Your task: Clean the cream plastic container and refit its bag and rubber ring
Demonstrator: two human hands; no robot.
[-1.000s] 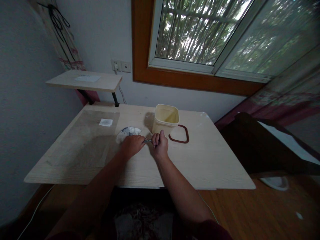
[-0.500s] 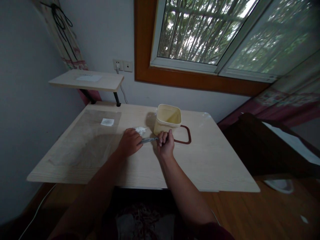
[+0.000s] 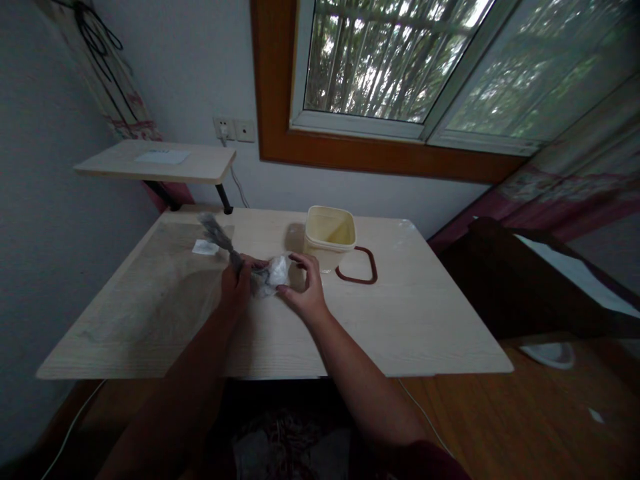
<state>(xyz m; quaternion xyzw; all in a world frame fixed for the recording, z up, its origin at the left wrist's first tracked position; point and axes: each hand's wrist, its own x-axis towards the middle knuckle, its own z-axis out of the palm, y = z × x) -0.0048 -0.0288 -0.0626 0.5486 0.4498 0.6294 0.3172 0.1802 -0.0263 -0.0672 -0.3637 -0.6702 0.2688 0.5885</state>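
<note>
My left hand (image 3: 235,285) is closed round one end of a long thin grey thing (image 3: 216,235), which sticks up and to the left, blurred by motion; I cannot make out what it is. A crumpled white wad (image 3: 277,272) sits between the hands. My right hand (image 3: 305,293) pinches its right side with thumb and fingers. Both hands hover just over the pale wooden table (image 3: 400,320). Just behind my right hand stands an empty cream square tub (image 3: 331,231).
A dark red ring-shaped seal (image 3: 357,266) lies right of the tub. A small white packet (image 3: 204,247) rests on a transparent mat (image 3: 170,280) at the table's left. A raised shelf (image 3: 160,162) stands at the back left. Dark furniture (image 3: 525,287) stands to the right.
The grey thing left my right hand and swung up to the left in my left hand. My right hand moved onto the white wad, which now sits between the hands.
</note>
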